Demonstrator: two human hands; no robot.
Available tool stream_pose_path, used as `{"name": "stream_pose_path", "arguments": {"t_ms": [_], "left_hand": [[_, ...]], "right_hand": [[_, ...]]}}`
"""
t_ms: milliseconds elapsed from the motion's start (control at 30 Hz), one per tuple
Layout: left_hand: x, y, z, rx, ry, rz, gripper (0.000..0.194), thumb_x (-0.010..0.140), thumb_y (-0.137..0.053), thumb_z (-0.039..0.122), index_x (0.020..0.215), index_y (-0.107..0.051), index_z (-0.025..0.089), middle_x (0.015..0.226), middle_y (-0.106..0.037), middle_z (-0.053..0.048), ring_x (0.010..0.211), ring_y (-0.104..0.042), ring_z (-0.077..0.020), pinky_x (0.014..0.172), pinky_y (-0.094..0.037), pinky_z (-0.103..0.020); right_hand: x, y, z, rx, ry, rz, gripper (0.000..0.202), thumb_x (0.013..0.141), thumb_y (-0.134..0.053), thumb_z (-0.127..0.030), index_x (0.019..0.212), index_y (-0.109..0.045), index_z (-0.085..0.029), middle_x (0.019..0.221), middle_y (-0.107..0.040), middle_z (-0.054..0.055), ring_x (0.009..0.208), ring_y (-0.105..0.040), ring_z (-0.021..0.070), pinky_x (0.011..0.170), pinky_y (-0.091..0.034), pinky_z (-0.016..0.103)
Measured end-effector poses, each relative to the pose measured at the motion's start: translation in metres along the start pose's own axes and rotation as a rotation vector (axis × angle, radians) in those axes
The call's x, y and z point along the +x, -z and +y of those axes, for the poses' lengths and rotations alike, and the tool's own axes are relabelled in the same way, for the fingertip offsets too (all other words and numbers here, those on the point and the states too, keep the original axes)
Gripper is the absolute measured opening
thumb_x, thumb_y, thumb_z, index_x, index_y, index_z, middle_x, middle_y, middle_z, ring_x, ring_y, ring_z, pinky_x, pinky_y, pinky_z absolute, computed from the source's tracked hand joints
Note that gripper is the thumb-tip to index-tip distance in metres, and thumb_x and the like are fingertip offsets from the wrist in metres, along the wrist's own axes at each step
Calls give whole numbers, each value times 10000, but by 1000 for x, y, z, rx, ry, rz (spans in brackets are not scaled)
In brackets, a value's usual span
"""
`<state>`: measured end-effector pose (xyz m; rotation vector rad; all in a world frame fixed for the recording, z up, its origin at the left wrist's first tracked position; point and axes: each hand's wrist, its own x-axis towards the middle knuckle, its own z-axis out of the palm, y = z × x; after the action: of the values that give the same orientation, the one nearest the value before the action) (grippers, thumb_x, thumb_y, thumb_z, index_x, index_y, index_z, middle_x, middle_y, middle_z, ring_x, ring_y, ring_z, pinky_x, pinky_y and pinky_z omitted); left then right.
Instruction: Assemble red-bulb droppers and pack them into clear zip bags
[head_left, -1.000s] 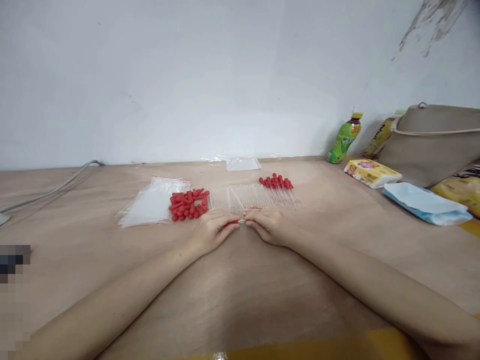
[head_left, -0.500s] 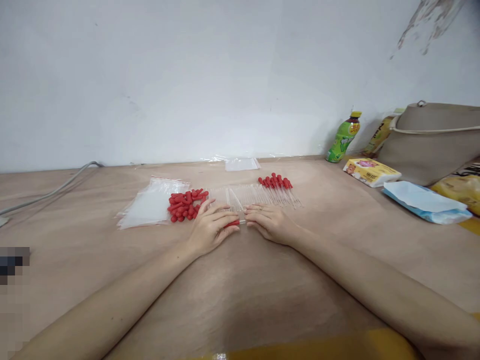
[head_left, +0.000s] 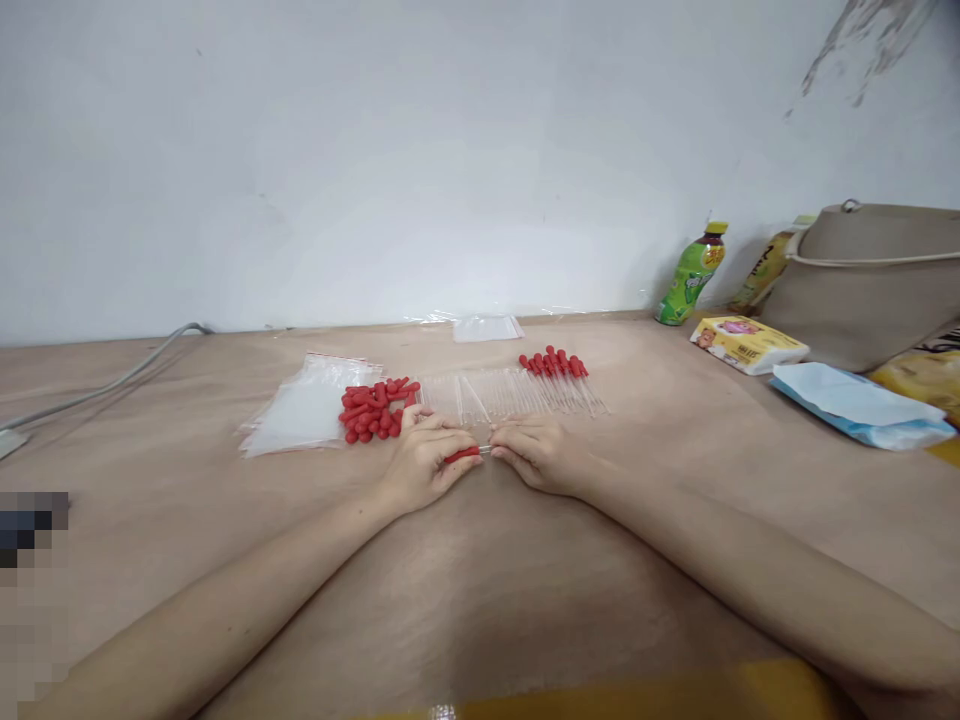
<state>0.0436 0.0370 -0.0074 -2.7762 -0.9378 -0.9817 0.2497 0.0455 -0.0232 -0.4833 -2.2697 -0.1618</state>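
Since half a second ago, the left hand (head_left: 427,460) has shifted its fingers slightly, baring more of the red bulb (head_left: 463,454) it pinches. Opposite, the right hand (head_left: 541,456) grips a clear tube (head_left: 485,450) that reaches the bulb's end. Both sit well short of the surface's (head_left: 465,590) far edge; nearer that edge lie loose red bulbs (head_left: 367,410), a row of tubes (head_left: 506,394) and red-capped tubes (head_left: 555,363).
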Motion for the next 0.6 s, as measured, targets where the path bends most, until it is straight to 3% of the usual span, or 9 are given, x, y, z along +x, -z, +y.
{"name": "stream_pose_path", "arguments": {"t_ms": [400, 600], "left_hand": [[-2, -2, -3, -9, -28, -14, 144, 838, -535, 326, 821, -644, 234, 816, -701, 9, 831, -584, -175, 893, -258, -401], [-2, -2, -3, -2, -26, -43, 165, 847, -519, 335, 822, -649, 236, 817, -700, 5, 840, -575, -180, 888, -263, -402]], "right_hand": [[0, -3, 1, 74, -14, -34, 174, 872, -419, -198, 809, -577, -166, 832, -681, 73, 791, -638, 136, 762, -518, 281], [3, 0, 4, 49, -26, -133, 215, 895, -382, -218, 860, -588, -168, 857, -675, 56, 788, -618, 130, 717, -494, 266]]}}
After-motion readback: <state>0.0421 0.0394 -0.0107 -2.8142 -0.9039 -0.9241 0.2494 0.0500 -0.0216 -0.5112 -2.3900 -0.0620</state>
